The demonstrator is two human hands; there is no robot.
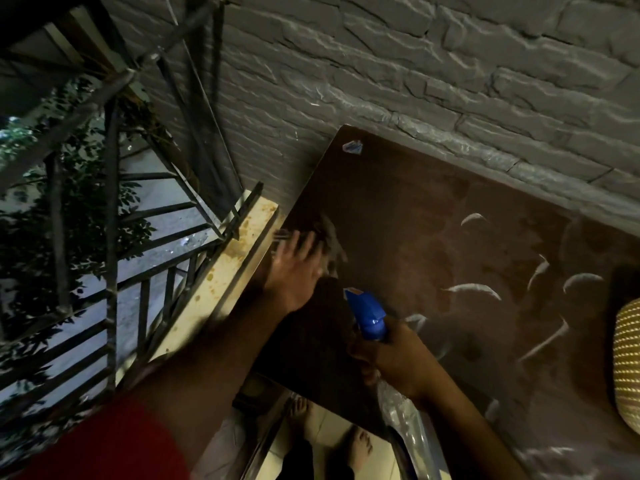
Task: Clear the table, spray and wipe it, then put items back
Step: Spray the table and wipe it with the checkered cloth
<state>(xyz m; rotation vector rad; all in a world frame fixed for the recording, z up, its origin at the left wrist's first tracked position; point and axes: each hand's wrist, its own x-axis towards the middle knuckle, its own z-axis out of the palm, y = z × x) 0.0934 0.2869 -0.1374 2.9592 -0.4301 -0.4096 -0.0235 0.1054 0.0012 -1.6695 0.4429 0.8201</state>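
A brown table (433, 237) with pale fish-shaped marks stands against a grey stone wall. My left hand (294, 268) lies near the table's left edge, fingers spread and blurred, over a greyish cloth (332, 244) on the surface. My right hand (391, 355) grips a spray bottle with a blue trigger head (369, 313), held above the table's front part. The bottle's clear body (401, 410) shows below my fist.
A woven yellowish object (627, 362) sits at the table's right edge. A small wrapper or sticker (352, 147) lies at the far corner. A stained cream ledge (221, 282) and metal railing (110, 258) run along the left. Bare feet (360, 448) show on the tiled floor below.
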